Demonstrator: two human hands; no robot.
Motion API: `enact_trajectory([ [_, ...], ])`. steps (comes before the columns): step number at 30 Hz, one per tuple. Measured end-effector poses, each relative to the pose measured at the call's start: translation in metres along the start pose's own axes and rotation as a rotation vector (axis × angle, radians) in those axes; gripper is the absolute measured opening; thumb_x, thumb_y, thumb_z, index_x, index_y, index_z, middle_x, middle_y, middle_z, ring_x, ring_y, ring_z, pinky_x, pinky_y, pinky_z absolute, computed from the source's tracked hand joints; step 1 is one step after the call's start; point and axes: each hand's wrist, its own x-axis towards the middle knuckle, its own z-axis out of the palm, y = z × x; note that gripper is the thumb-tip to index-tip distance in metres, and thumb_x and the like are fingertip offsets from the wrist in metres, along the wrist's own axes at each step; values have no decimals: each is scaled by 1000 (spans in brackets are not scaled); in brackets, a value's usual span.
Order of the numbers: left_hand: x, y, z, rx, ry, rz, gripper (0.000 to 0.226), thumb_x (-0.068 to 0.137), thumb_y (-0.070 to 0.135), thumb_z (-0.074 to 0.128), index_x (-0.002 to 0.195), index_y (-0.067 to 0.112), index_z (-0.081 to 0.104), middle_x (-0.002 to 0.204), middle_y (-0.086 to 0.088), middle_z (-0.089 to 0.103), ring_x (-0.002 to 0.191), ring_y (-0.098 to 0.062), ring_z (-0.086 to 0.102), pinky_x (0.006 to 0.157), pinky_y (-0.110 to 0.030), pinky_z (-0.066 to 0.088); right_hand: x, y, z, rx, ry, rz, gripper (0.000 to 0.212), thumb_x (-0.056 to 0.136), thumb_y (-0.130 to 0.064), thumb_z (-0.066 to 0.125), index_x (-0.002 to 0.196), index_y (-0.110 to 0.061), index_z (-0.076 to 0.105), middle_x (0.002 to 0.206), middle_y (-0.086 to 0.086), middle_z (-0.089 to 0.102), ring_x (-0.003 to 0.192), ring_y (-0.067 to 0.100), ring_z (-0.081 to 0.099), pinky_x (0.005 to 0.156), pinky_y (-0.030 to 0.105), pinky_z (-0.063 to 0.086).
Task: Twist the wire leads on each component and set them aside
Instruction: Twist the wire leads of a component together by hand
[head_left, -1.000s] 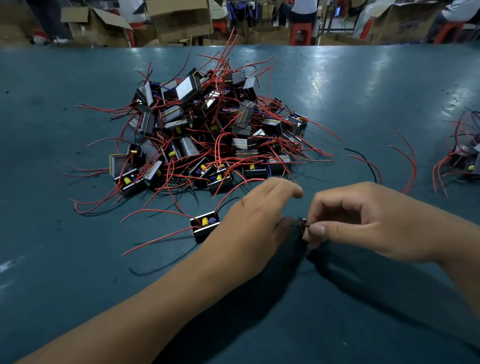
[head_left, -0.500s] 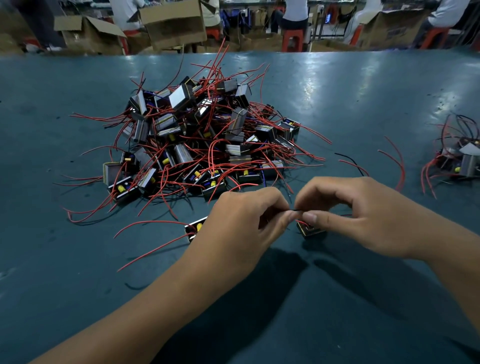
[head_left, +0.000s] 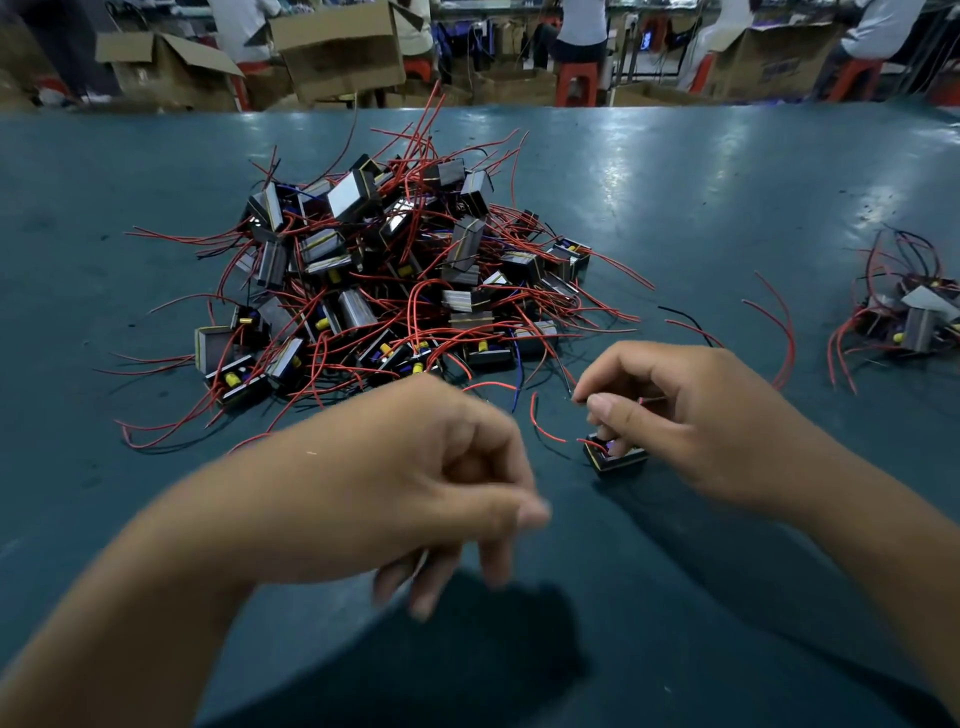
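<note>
Component (head_left: 615, 457) under right hand (head_left: 696, 415), fingers (head_left: 605, 405) pinching wire leads (head_left: 652, 400)

I see one small black part (head_left: 615, 458) on the table, red wires curling off it (a big pile (head_left: 395, 275) of the same parts lies behind).

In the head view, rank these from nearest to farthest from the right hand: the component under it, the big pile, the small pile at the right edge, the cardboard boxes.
From the right hand:
1. Component, directly under its fingers, touching.
2. Big pile, ahead and to the left.
3. Small pile, ahead at the far right; not much farther than the big pile.
4. Cardboard boxes, beyond the table's far edge.
</note>
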Motion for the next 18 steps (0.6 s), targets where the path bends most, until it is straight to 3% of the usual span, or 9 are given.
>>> enact_trajectory([
  [2, -18, 4, -21, -74, -361, 40, 5, 95, 14, 69, 95, 18, 71, 81, 4, 75, 46, -24, 65, 43, -28, 53, 0, 1, 1, 44, -11, 27, 14, 95, -19, 62, 89, -31, 64, 78, -3, 70, 64, 12, 71, 63, 26, 56],
  [3, -25, 6, -29, -63, -427, 116, 10, 94, 11, 72, 100, 19, 74, 81, 7, 73, 47, -31, 65, 43, -32, 54, 0, 0, 1, 64, -15, 36, 12, 94, -21, 62, 88, -31, 63, 76, -3, 69, 64, 14, 70, 63, 26, 57],
  [5, -30, 2, -40, -5, -290, 336, 13, 89, 13, 77, 100, 20, 75, 77, 7, 71, 44, -29, 60, 40, -32, 50, 0, -1, 3, 92, -10, 47, 13, 95, -20, 64, 86, -30, 63, 73, -1, 69, 62, 15, 69, 63, 28, 57],
  [7, -28, -7, -47, 124, 55, 459, 10, 85, 22, 80, 92, 24, 73, 73, 9, 67, 51, -14, 59, 47, -21, 48, 1, -3, 5, 105, -6, 54, 16, 94, -17, 64, 84, -29, 62, 70, 0, 69, 59, 16, 68, 61, 28, 56],
  [9, -20, -19, -55, 281, 323, 402, 22, 79, 34, 83, 93, 23, 72, 74, 10, 64, 61, -4, 56, 55, -16, 46, 1, -5, 10, 124, -10, 63, 16, 95, -17, 63, 84, -29, 62, 69, 0, 68, 57, 17, 66, 59, 30, 55],
  [10, -15, -23, -58, 354, 380, 347, 30, 76, 40, 83, 97, 23, 71, 76, 10, 64, 64, -4, 54, 58, -16, 45, 0, -6, 12, 147, -10, 69, 16, 95, -17, 63, 84, -28, 62, 68, 0, 68, 57, 17, 64, 58, 30, 54],
  [12, -6, -30, -58, 405, 380, 258, 36, 76, 47, 82, 104, 27, 71, 75, 12, 59, 65, -3, 51, 60, -16, 43, -1, -8, 19, 217, -5, 73, 17, 95, -14, 62, 83, -26, 63, 65, -3, 65, 56, 12, 61, 56, 23, 48],
  [15, 6, -36, -53, 366, 320, 197, 25, 82, 42, 81, 103, 30, 73, 71, 7, 57, 64, -6, 50, 61, -18, 42, -2, -10, 31, 300, 13, 83, 16, 96, -10, 62, 85, -20, 63, 64, -7, 62, 54, 6, 56, 55, 15, 42],
  [18, 14, -39, -49, 329, 327, 213, 15, 86, 40, 75, 97, 29, 75, 76, -5, 67, 64, -23, 53, 61, -26, 44, -2, -11, 41, 381, 35, 105, 13, 96, -9, 63, 86, -18, 64, 65, -7, 60, 56, 8, 53, 55, 16, 41],
])
